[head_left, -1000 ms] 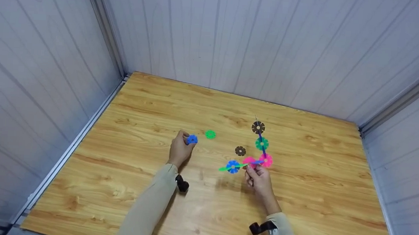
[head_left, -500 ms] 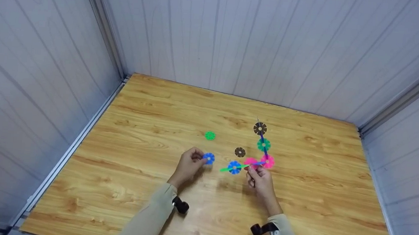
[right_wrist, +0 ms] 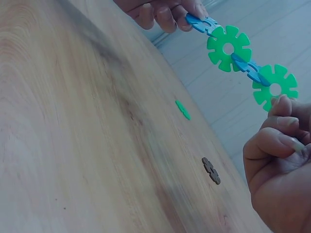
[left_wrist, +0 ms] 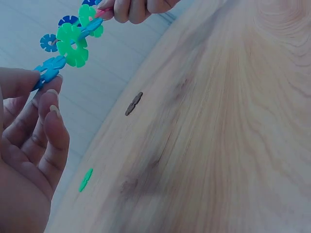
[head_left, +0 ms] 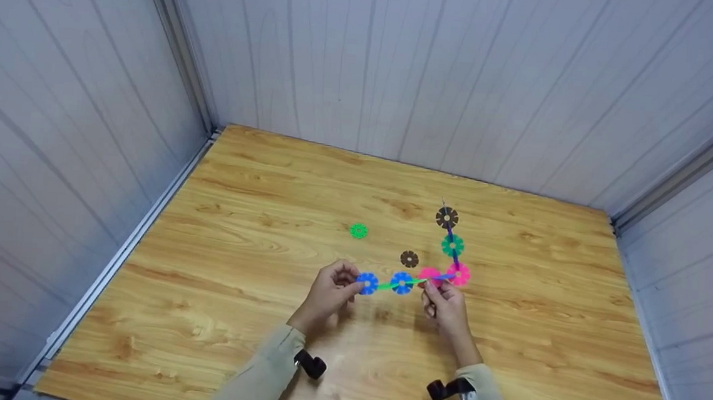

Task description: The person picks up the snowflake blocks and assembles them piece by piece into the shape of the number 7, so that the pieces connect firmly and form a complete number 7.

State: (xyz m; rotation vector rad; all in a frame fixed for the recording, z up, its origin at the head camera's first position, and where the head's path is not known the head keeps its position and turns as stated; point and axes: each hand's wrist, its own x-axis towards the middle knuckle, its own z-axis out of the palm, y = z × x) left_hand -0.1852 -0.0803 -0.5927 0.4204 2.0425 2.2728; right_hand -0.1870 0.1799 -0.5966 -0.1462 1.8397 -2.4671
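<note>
In the head view my left hand (head_left: 329, 292) pinches a blue notched interlocking disc (head_left: 367, 283) between thumb and fingers. That disc meets the edge of a green disc (right_wrist: 228, 48) at the near end of a chain of slotted discs. My right hand (head_left: 449, 310) pinches the chain by another green disc (right_wrist: 275, 87), close to a pink disc (head_left: 458, 274). From there the chain bends away through a teal disc (head_left: 452, 245) to a brown disc (head_left: 447, 217). Both hands hold the discs above the table, and fingers hide part of the gripped pieces.
On the wooden table (head_left: 235, 229) lie a loose green disc (head_left: 359, 231) and a loose brown disc (head_left: 409, 259), both beyond the hands. Pale panel walls (head_left: 390, 70) stand at the back and on both sides.
My left hand has moved right and toward the body with the blue disc, bringing it to the chain's green end. The right hand stays nearly in place, the chain shifting slightly right.
</note>
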